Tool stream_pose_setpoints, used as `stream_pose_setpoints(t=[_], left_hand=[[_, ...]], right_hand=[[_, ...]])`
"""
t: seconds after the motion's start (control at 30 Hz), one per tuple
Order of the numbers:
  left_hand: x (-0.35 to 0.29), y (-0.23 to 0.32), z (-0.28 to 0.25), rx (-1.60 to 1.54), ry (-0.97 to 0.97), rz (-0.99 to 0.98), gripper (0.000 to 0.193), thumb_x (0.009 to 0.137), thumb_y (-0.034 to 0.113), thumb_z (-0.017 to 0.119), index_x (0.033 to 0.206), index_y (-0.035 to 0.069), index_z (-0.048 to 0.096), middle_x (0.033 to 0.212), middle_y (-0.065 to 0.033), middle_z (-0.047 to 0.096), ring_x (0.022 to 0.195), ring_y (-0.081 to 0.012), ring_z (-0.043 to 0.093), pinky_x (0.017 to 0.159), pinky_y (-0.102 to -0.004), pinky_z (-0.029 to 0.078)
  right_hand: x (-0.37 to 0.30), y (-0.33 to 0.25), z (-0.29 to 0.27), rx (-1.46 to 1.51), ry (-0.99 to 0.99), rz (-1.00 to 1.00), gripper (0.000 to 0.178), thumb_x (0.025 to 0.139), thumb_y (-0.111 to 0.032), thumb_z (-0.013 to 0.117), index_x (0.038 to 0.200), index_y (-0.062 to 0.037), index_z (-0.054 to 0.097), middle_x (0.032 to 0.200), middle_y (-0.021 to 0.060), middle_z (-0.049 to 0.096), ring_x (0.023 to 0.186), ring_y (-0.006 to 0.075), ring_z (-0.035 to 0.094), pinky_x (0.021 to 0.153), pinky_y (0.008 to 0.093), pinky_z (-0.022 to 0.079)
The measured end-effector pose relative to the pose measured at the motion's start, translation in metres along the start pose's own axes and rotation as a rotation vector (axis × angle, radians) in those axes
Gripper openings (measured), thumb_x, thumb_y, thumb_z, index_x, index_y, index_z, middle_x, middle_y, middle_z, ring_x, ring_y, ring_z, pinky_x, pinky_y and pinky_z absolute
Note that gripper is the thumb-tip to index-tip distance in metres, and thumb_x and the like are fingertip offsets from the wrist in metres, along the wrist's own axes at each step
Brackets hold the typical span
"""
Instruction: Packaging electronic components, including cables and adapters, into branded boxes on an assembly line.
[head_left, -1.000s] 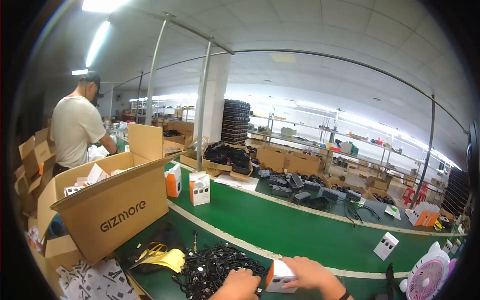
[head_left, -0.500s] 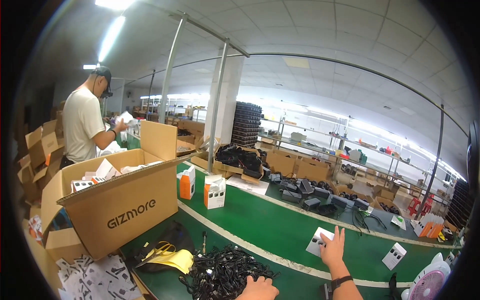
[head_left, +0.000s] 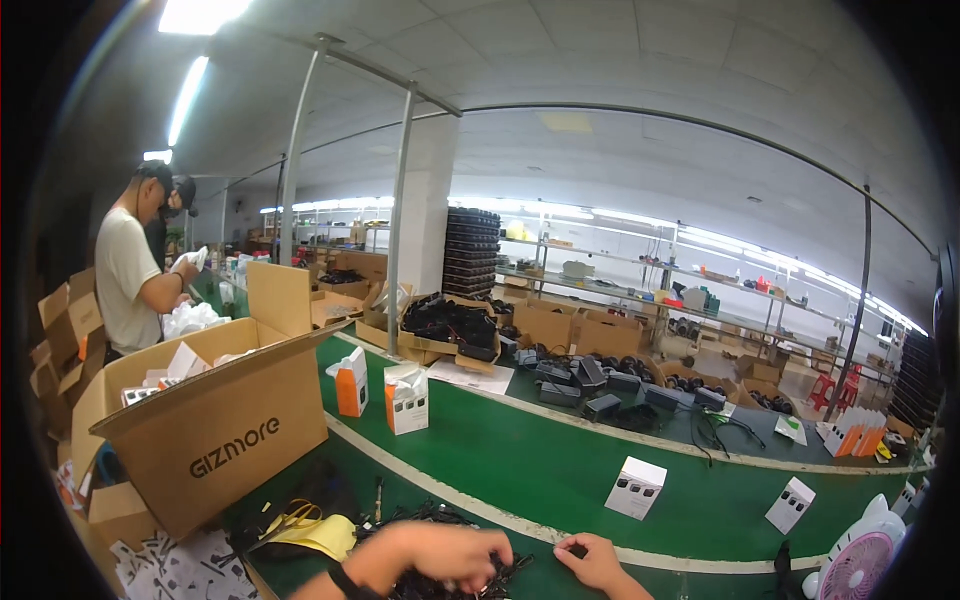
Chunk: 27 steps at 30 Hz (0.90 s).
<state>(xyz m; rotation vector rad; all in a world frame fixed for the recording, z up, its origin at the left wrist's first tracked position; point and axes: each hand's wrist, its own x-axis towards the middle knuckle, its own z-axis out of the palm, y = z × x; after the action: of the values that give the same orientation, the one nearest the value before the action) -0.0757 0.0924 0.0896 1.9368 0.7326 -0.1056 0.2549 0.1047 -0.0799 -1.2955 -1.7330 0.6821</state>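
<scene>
My left hand (head_left: 455, 555), a dark band round its wrist, reaches over a tangled pile of black cables (head_left: 430, 585). Its fingers curl down at the pile's right side; blur hides what they grip. Beside it, my right hand (head_left: 592, 562) has thumb and forefinger drawn together around a small dark bit that I cannot make out. Beyond the right hand, a small white box (head_left: 635, 488) with dark product pictures stands on the green conveyor belt (head_left: 520, 455), touched by neither hand.
A large open cardboard carton (head_left: 235, 440) of small boxes stands left. Two orange-and-white boxes (head_left: 407, 400) and another white box (head_left: 790, 505) stand on the belt. A yellow cloth item (head_left: 325, 535) lies beside the cables, a pink fan (head_left: 860, 565) at right. A co-worker (head_left: 125, 270) stands far left.
My right hand has let go of the white box, which now stands on the belt, and has come back left and nearer. My left hand has moved left over the cables. The view has shifted.
</scene>
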Motion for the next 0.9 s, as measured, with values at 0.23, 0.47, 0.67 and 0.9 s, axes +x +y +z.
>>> stream_pose_setpoints(t=[0.23,0.47,0.67,0.9], left_hand=[[0.017,-0.088,-0.178,0.892,0.616,-0.765,0.057,0.089,0.01,0.063,0.145,0.024,0.062,0.137,-0.0115,0.069,0.125,-0.0328,0.067,0.098,-0.0449,0.057],[0.052,-0.185,-0.24,0.713,1.044,-0.849,0.049,0.099,0.014,0.054,0.148,0.013,0.053,0.142,-0.0224,0.06,0.127,-0.0407,0.063,0.103,-0.0479,0.054],[0.08,-0.164,-0.248,0.649,1.083,-0.724,0.046,0.097,0.013,0.056,0.143,0.011,0.053,0.142,-0.0217,0.06,0.128,-0.0398,0.062,0.104,-0.0489,0.053],[0.083,-0.17,-0.255,0.627,1.029,-0.892,0.036,0.093,0.009,0.06,0.128,0.008,0.068,0.137,-0.0201,0.065,0.124,-0.0375,0.066,0.103,-0.0479,0.054]], right_hand=[[-0.002,-0.023,-0.001,-0.121,0.012,-0.055,0.025,0.094,-0.018,0.075,0.115,-0.0048,0.07,0.108,0.0129,0.073,0.098,0.0187,0.069,0.084,0.0337,0.056],[0.004,-0.018,0.0,0.086,0.034,0.105,0.03,0.092,-0.028,0.08,0.108,-0.004,0.076,0.102,0.0121,0.076,0.096,0.0214,0.072,0.086,0.0345,0.056],[0.006,-0.005,0.005,0.133,0.098,0.051,0.022,0.092,-0.026,0.08,0.1,-0.0053,0.078,0.088,0.0043,0.077,0.082,0.0122,0.073,0.075,0.0279,0.056],[0.007,-0.006,0.005,0.147,0.085,0.049,0.022,0.092,-0.025,0.08,0.101,-0.0053,0.078,0.088,0.004,0.077,0.081,0.0121,0.073,0.074,0.0283,0.056]])
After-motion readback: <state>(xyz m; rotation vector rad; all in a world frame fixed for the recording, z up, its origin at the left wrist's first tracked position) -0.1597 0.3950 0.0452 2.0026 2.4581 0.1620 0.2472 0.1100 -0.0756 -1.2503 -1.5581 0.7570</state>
